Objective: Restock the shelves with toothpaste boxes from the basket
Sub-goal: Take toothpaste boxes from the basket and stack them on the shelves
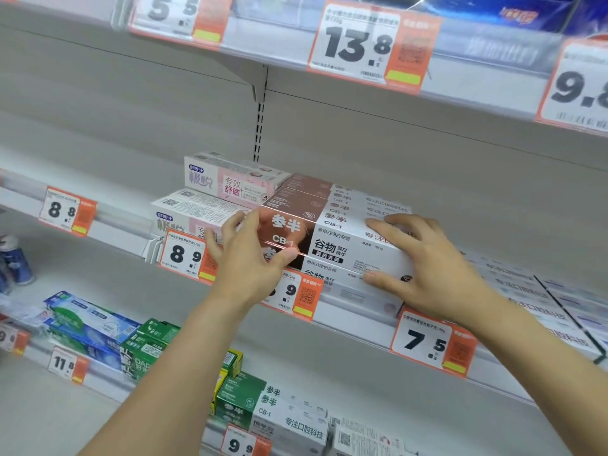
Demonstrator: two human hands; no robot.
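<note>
Head view puts the brown-and-white toothpaste boxes at the front of the middle shelf, stacked at least two high with further rows of the same boxes behind them. The left hand grips the brown end of the front stack, fingers over the top edge and thumb hooked under the upper box at its front face. The right hand holds the white end, fingers laid over the top and thumb pressing the front near the lower box. Judging by this hold, the step in hand is squaring the stack and seating it at the shelf lip. To do it well, both hands should push evenly so the long boxes go back parallel to the shelf edge, with the printed faces flush and the top box not overhanging the one below. Just to the left, touching or nearly so, sit the pink-and-white boxes, also stacked; sliding sideways too far would likely nudge them askew. The front faces should stay above the 8.9 price tag and its neighbour, part hidden by the left wrist. On the lower shelf lie green boxes and blue ones. The basket is not in view.
</note>
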